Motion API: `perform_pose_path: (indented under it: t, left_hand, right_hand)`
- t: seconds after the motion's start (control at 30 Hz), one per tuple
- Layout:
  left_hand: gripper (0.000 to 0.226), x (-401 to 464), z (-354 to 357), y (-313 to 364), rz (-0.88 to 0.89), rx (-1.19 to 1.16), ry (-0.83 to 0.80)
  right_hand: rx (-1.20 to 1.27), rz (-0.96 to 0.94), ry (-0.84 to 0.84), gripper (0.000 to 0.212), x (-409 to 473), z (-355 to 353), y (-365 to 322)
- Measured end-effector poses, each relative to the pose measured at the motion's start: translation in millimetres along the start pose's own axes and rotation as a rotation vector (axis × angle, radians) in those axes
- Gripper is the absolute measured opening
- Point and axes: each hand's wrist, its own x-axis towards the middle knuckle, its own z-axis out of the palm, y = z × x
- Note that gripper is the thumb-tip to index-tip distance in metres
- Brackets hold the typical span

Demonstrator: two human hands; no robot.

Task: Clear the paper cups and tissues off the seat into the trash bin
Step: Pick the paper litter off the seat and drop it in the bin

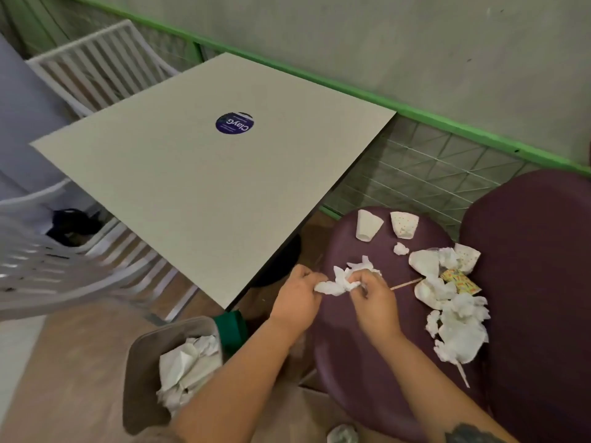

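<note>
A purple seat (361, 356) carries litter. My left hand (295, 298) and my right hand (372, 302) both pinch one crumpled white tissue (339, 281) over the seat's left edge. Two paper cups lie tipped at the seat's far side: a plain white cup (367, 225) and a dotted cup (403, 223). To the right lies a heap of crumpled tissues and flattened cups (454, 308) with a colourful wrapper (459, 281) and a thin wooden stick (406, 283). A grey trash bin (144, 372) stands on the floor at lower left, holding crumpled paper.
A pale square table (208, 174) with a round blue sticker stands left of the seat. White slatted chairs (48, 266) sit beyond it and to its left. A purple backrest (540, 282) rises at right. One tissue ball (342, 433) lies on the floor.
</note>
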Motion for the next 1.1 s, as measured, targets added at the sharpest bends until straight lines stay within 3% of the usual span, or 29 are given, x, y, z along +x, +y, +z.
perform_pose_path:
  t: [0.3, 0.7, 0.87, 1.03, 1.1]
  left_hand:
    - [0.031, -107, -62, -93, -0.184, 0.053, 0.059]
    - [0.035, -198, -114, -212, -0.557, 0.14, 0.135]
    - [0.054, -200, -115, -214, -0.579, 0.174, -0.01]
    - [0.062, -194, -116, -204, -0.584, 0.235, -0.064]
    - [0.058, -163, -123, -168, -0.433, 0.211, -0.012]
  right_hand:
    - [-0.023, -0.065, -0.228, 0.017, -82, 94, -54]
    - [-0.151, -0.13, -0.656, 0.033, -148, 184, -93]
    - [-0.372, -0.153, -0.846, 0.059, -143, 198, -83]
    - [-0.419, -0.141, -0.847, 0.064, -139, 191, -84]
    - [-0.357, -0.108, -0.694, 0.064, -122, 147, -88]
